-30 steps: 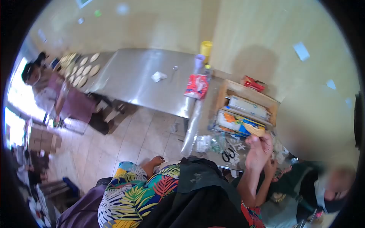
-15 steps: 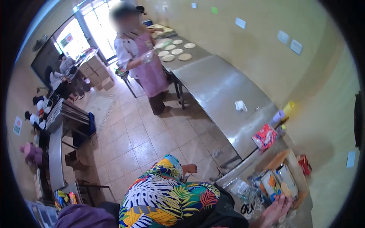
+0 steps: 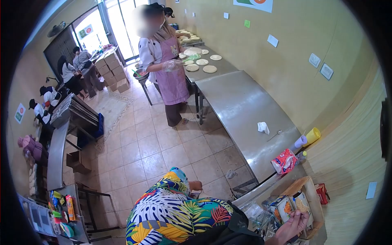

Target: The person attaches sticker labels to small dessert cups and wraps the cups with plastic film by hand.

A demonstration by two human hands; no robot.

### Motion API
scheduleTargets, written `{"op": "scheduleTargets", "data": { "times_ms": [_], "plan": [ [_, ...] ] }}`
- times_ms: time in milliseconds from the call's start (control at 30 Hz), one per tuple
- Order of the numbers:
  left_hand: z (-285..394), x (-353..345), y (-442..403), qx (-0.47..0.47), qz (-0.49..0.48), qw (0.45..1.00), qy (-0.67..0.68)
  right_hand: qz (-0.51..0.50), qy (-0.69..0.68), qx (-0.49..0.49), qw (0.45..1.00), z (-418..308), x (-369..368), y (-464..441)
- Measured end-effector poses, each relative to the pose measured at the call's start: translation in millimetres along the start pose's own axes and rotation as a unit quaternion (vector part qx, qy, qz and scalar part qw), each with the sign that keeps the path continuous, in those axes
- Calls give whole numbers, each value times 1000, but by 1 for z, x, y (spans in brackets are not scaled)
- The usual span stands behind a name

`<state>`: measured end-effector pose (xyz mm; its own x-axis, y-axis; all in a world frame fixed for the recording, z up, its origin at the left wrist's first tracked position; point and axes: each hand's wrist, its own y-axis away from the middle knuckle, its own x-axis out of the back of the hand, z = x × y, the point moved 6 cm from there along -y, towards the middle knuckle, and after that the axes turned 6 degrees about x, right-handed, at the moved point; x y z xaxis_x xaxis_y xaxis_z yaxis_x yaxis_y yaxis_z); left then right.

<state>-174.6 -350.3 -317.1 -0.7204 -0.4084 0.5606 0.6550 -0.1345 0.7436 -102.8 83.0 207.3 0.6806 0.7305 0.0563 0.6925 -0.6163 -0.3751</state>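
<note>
My right hand (image 3: 295, 225) is at the lower right, its thumb and fingers pinched on a flat tan piece of food (image 3: 301, 203), perhaps a pastry. It is held just above an open carton (image 3: 317, 212). Inside the carton stand printed packets (image 3: 286, 207), one with an orange picture. Clear plastic bags (image 3: 255, 212) lie beside the carton, left of my hand. My left hand is not in view. My lap is covered by a colourful leaf-print cloth (image 3: 175, 208), and what looks like a foot shows past its edge.
A steel table (image 3: 245, 106) runs along the right wall, with a red packet (image 3: 284, 161), a purple cup (image 3: 300, 141) and a yellow cup (image 3: 312, 134). Beyond it, a person in a pink apron (image 3: 173, 81) stands near flat dough rounds (image 3: 210, 69). Other people work at the left.
The view has tilted and shifted, bringing more of the left-hand table into sight. My right hand has risen slightly relative to the carton, with the tan piece in its fingers.
</note>
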Motion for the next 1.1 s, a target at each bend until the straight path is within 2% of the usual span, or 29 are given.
{"op": "scheduleTargets", "data": {
  "times_ms": [67,133,200,333,500,600,667,700,733,767,800,833,867,900,933,967,1000,1033,1067,1100],
  "plan": [
    [21,19,45,13,-66,998,-3,0,12,5,1000,-6,1,1],
    [29,24,48,5,-60,998,-8,0,23,9,1000,-6,3,1],
    [35,27,47,-6,-52,998,-16,42,-67,-41,996,4,9,4],
    [47,23,35,-30,-40,998,-34,45,-31,-49,997,0,15,10],
    [59,23,28,-56,-20,997,-53,72,-103,-51,991,-2,18,15],
    [70,64,18,-58,125,984,115,79,-73,-29,994,-3,23,16],
    [74,112,4,-24,116,971,208,76,-81,-34,993,2,26,16],
    [72,144,-3,-48,177,954,237,70,-88,-42,993,4,27,16],
    [70,182,-5,-15,182,947,265,71,-88,-39,993,4,26,15],
    [55,221,-23,-27,266,923,277,73,-69,-50,994,5,27,16],
    [68,276,15,16,242,910,336,74,-50,-59,994,4,29,16],
    [68,327,23,-70,333,857,386,77,-50,-53,994,2,31,14],
    [64,382,32,-57,379,858,342,65,-32,-45,996,-1,31,12],
    [91,433,101,-21,471,829,301,53,-14,-39,998,-4,32,12],
    [84,478,100,-75,430,813,385,62,-91,-35,993,-5,30,13],
    [106,518,159,-102,531,770,338,66,-89,-31,993,-4,32,11],
    [73,575,125,-113,546,759,336,37,-93,-15,995,-6,33,9],
    [90,608,174,-116,646,716,238,9,-98,-1,995,-7,32,9],
    [105,631,214,-105,630,729,245,32,-45,17,998,-11,35,10],
    [91,666,214,-97,686,674,257,40,-40,11,998,-1,44,13]
  ]
}}
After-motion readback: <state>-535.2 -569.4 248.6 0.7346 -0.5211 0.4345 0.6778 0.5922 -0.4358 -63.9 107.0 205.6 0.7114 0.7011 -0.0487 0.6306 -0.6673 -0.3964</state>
